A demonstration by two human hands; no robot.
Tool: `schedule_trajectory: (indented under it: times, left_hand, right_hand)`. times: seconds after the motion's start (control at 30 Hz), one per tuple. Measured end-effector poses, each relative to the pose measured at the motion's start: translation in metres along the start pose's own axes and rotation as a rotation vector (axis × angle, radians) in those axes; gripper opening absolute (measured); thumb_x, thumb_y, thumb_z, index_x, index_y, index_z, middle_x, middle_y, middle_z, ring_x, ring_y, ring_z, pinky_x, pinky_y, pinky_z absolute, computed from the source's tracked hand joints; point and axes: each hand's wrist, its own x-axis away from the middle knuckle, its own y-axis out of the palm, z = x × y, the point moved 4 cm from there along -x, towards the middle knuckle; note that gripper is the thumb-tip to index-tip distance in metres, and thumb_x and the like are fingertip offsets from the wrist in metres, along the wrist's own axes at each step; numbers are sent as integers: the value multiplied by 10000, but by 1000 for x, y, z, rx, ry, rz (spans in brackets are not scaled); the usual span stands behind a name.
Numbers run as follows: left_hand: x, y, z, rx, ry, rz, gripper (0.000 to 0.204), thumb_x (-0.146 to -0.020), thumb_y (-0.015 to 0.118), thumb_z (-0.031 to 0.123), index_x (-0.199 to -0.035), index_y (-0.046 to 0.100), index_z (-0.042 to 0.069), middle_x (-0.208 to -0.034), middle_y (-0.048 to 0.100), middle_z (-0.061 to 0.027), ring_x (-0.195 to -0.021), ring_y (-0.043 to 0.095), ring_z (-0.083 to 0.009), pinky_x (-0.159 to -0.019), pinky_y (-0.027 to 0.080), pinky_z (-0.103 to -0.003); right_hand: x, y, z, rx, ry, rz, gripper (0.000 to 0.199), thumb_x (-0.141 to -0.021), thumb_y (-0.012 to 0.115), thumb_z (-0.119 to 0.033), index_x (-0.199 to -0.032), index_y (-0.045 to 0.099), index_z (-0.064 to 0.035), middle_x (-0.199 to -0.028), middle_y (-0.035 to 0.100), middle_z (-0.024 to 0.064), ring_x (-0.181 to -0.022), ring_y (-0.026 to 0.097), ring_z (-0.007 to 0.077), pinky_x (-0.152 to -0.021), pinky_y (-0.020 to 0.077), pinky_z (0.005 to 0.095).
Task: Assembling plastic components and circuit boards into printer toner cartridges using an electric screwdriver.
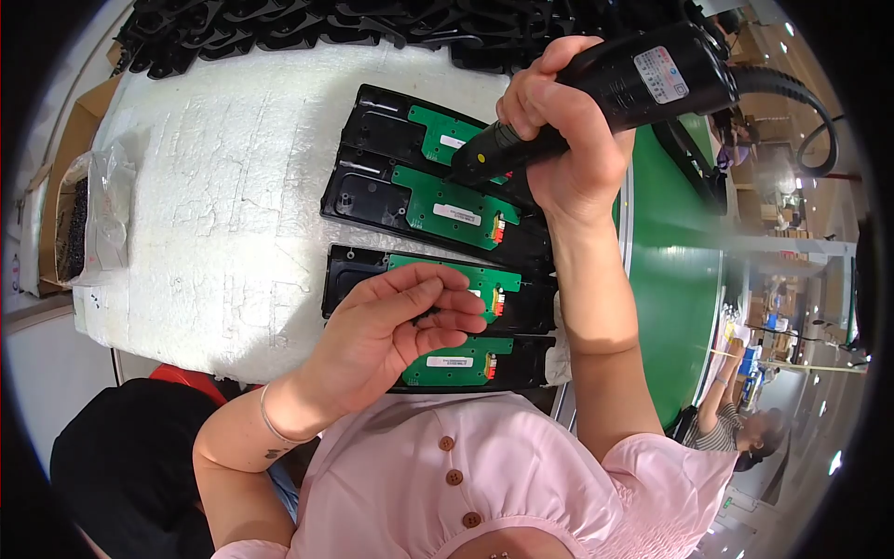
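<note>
My right hand (579, 126) is wrapped round a black corded electric screwdriver (629, 82). The tool's tip points down and left at the upper panels. Several black plastic housings (358, 191) lie in a column, each with a green circuit board (433, 200) bearing a white label and a red and yellow part. My left hand (377, 321) is cupped palm up over the lower housings, with fingers curled and thumb against the index finger. Small dark pieces that look like screws (426, 319) sit in its palm. The screwdriver's bit is hard to make out against the black plastic.
White foam (214, 205) covers the work surface. Black plastic parts (307, 23) are heaped along the far edge. At left stands a carton (88, 112) with a clear bag (110, 210) of small dark pieces. A green conveyor belt (670, 307) runs at right; another person sits beyond it.
</note>
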Motion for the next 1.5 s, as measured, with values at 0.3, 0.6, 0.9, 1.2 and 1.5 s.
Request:
schedule_trajectory:
  times: [0.3,0.6,0.9,1.2,1.5]
  left_hand:
    - [-2,-2,9,37,74,-7,199,-914,462,115,-1057,537,-1,-966,609,-118,-868,607,-179,-764,509,-251]
    - [-3,-5,15,118,153,73,192,-885,525,119,-1047,561,21,-954,618,-73,-840,609,-126,-763,514,-219]
    - [-3,-1,10,259,128,-40,184,-898,510,175,-981,568,22,-891,615,-50,-799,606,-104,-693,527,-206]
    - [3,-2,9,234,143,2,190,-896,517,207,-963,575,40,-882,605,-33,-775,594,-89,-689,513,-190]
    - [2,-3,10,314,122,-83,198,-889,532,225,-973,567,49,-880,605,-26,-793,583,-79,-696,506,-191]
  right_hand:
    - [-5,6,2,11,21,-47,120,-680,520,-47,-791,477,-27,-588,444,57,-489,408,139,-523,363,299]
    - [23,12,-72,-288,-182,-226,312,-632,534,62,-905,469,-75,-602,483,-37,-490,431,90,-532,351,250]
    - [42,28,-104,-230,-119,-453,298,-667,687,-43,-855,470,-125,-564,558,-71,-478,533,23,-486,430,116]
    - [43,30,-96,-369,-236,-261,285,-704,673,-54,-874,454,-122,-558,527,-89,-466,502,9,-528,416,134]
    - [49,39,-91,-375,-221,-235,292,-676,665,-35,-860,455,-117,-553,541,-75,-488,535,13,-519,418,138]
